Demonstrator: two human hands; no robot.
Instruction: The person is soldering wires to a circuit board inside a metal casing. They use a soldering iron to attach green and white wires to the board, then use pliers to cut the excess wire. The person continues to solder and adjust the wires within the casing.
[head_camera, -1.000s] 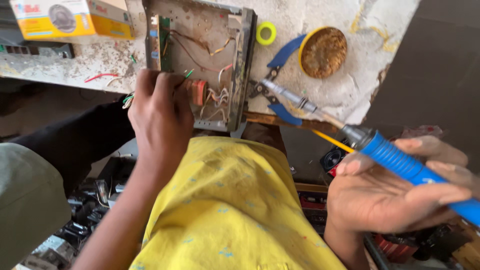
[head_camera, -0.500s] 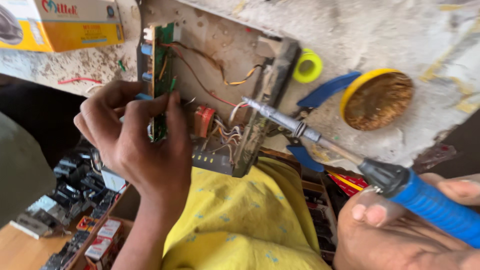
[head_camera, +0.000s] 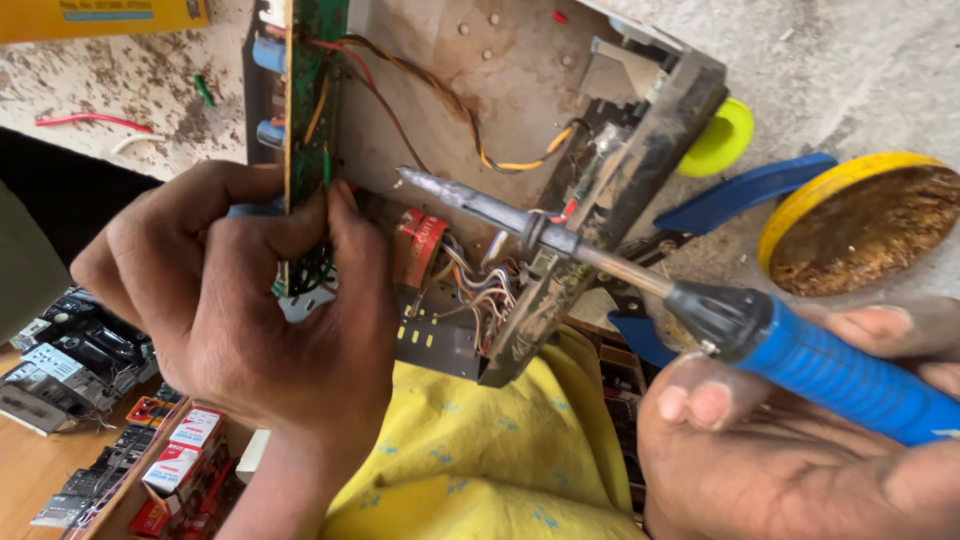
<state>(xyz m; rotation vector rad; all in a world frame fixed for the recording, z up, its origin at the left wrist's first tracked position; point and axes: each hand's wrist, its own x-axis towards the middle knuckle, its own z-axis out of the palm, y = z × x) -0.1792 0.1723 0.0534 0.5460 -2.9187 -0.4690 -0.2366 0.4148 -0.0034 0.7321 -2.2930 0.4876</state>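
Left hand (head_camera: 240, 330) is gripping the edge of the green circuit board (head_camera: 312, 120), fingers closed on it, inside the open metal chassis (head_camera: 560, 130) on the table (head_camera: 860, 70). Right hand (head_camera: 800, 440) is holding the blue-handled soldering iron (head_camera: 640, 275), tip over the wiring. Round yellow tin (head_camera: 865, 225) is containing brown residue beside blue pliers (head_camera: 745, 190).

Bright, even daylight falls on the workbench (head_camera: 880, 60) with soft shadows. The right hand (head_camera: 800, 440) nearest the camera looks slightly blurred; below the bench, the corner is dim.
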